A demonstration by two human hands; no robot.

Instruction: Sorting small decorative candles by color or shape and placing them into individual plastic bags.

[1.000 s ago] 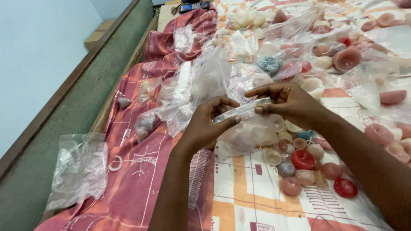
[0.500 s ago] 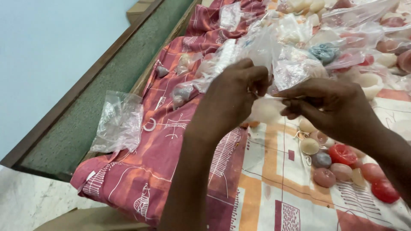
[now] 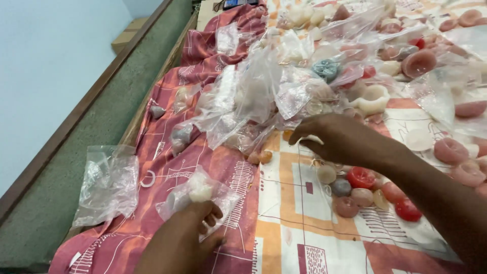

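Observation:
My left hand (image 3: 190, 231) is low on the red patterned cloth (image 3: 167, 152), its fingers on a small clear plastic bag (image 3: 200, 193) with a pale round piece inside. My right hand (image 3: 337, 139) reaches over the cloth, palm down, fingers curled beside a pile of clear plastic bags (image 3: 264, 96); whether it grips anything is hidden. Just below it lies a cluster of small red, pink, grey and cream rounded pieces (image 3: 360, 190).
An empty crumpled clear bag (image 3: 109, 182) lies at the left on the grey-green ledge (image 3: 50, 203) beside a pale blue wall. Many more pink, cream and red moulded pieces (image 3: 421, 61), some bagged, cover the far right of the white patterned sheet (image 3: 304, 238).
Both hands were together at chest height working a small bag. They have separated: the left has lowered the bagged piece to the red cloth, the right has moved toward the loose pieces.

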